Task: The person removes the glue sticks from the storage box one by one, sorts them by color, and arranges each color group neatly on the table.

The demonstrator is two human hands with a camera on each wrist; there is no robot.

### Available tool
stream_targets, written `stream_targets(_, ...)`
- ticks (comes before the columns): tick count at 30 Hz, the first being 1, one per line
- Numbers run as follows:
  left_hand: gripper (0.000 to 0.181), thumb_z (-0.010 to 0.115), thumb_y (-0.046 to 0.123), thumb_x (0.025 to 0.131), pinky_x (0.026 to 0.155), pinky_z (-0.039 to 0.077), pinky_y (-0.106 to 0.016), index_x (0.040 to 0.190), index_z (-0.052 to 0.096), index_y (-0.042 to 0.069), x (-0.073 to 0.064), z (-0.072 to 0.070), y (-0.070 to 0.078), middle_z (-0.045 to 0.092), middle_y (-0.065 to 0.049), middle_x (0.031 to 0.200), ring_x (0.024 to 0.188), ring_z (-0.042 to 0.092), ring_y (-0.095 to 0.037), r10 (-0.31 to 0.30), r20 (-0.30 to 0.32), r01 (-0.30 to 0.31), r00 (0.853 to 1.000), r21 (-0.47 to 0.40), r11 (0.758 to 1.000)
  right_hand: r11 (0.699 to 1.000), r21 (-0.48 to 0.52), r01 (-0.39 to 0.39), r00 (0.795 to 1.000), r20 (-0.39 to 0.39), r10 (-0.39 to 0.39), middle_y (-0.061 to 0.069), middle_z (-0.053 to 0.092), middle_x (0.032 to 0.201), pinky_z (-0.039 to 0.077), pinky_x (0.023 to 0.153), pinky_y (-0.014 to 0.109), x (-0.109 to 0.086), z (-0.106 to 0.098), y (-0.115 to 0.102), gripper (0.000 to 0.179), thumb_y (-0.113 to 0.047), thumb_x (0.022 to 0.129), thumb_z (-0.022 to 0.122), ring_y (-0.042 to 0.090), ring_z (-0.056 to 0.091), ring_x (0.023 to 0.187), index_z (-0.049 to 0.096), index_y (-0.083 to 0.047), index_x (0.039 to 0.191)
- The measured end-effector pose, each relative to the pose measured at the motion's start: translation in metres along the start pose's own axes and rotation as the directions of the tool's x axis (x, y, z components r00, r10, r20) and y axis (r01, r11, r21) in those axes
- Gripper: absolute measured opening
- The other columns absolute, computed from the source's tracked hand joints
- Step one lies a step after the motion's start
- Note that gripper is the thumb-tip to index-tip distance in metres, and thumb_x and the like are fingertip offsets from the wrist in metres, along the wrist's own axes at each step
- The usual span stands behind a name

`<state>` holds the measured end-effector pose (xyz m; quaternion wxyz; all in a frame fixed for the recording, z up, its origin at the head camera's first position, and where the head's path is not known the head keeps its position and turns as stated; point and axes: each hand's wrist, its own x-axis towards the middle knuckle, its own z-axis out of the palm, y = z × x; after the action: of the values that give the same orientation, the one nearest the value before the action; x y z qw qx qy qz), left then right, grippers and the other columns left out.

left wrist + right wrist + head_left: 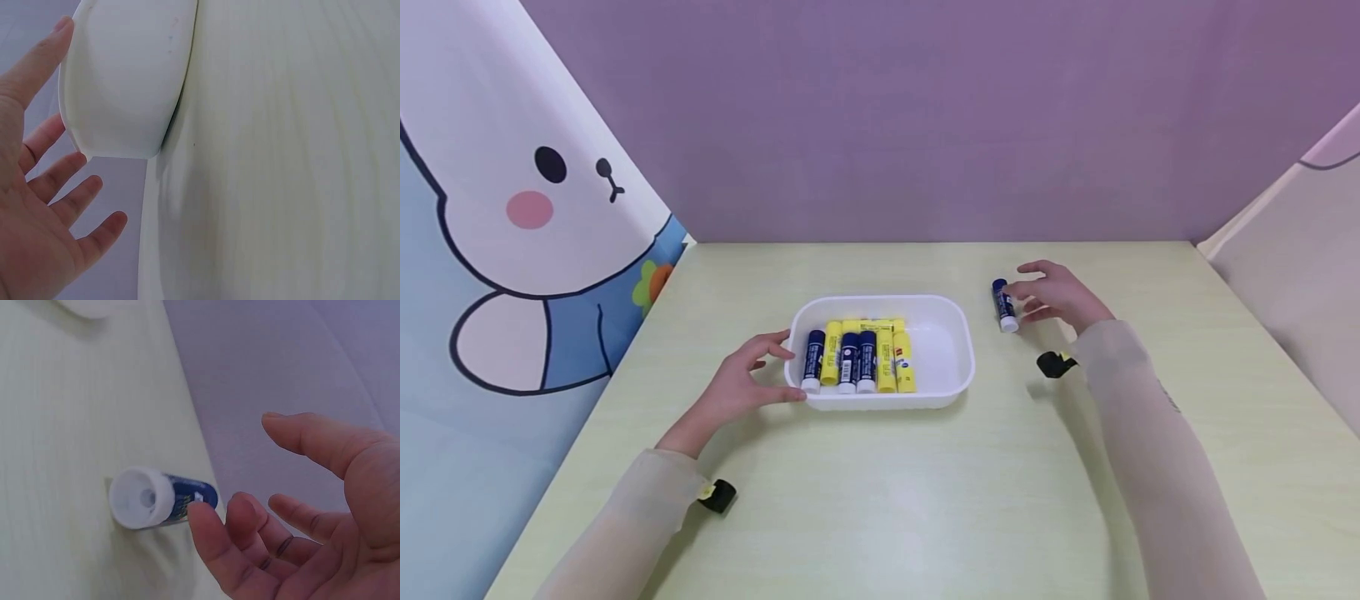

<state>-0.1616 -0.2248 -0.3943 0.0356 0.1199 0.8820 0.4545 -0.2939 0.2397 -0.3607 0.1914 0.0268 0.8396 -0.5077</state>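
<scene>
A white plastic tray (931, 400) holds several glue sticks, blue ones (848, 364) and yellow ones (886, 362), most of them side by side in its left part. My left hand (741, 379) is spread at the tray's left end, thumb near the front corner and fingertips right at the rim. To the right of the tray, a single blue glue stick (1004, 306) with a white base lies on the table. My right hand (1054, 293) hovers right beside it, thumb well apart from the loosely bent fingers. One fingertip (203, 515) overlaps the stick in the right wrist view.
The pale wood-grain table (880, 500) ends at a purple backdrop (940, 125). A cartoon-printed cloth (497, 317) hangs along the left side, and a pale cloth (1292, 250) is on the right. Small black devices (718, 496) are strapped at both wrists.
</scene>
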Motion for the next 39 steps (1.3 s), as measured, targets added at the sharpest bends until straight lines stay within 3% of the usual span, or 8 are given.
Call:
stream_targets(9,0.048,0.09,0.022,0.074,0.108,0.033,-0.062,0.11,0.062,0.008,0.0,0.0,-0.002,0.041,-0.014,0.154,0.143,0.031,-0.038,0.004,-0.006,-0.004,1.0,0.008,1.0,0.998,0.025,0.057,0.998,0.004,-0.057,0.018,0.05,0.12,0.058,0.082,0.038,-0.007,0.004,-0.016,0.075,-0.024,0.095,0.067,0.025,0.061,0.086,0.025,-0.003,0.153)
stream_targets(26,0.05,0.091,0.023,0.073,0.108,0.034,-0.061,0.112,0.061,0.01,0.0,0.0,-0.004,0.041,-0.011,0.155,0.143,0.031,-0.037,0.003,-0.009,-0.003,1.0,-0.002,1.0,0.987,0.024,0.161,0.986,0.045,-0.162,0.016,0.054,0.11,0.059,0.075,0.036,-0.025,0.032,-0.05,0.066,-0.019,0.094,0.069,0.019,0.06,0.073,0.034,-0.006,0.148)
stream_targets(39,0.05,0.09,0.022,0.073,0.108,0.033,-0.061,0.112,0.062,0.01,-0.002,0.0,0.001,0.039,-0.013,0.156,0.144,0.03,-0.037,-0.007,-0.006,0.007,1.0,-0.004,1.0,0.985,-0.017,0.17,0.978,0.124,-0.167,0.021,0.055,0.112,0.06,0.076,0.043,-0.03,0.066,-0.062,0.061,-0.013,0.093,0.07,0.03,0.063,0.082,0.039,-0.005,0.145)
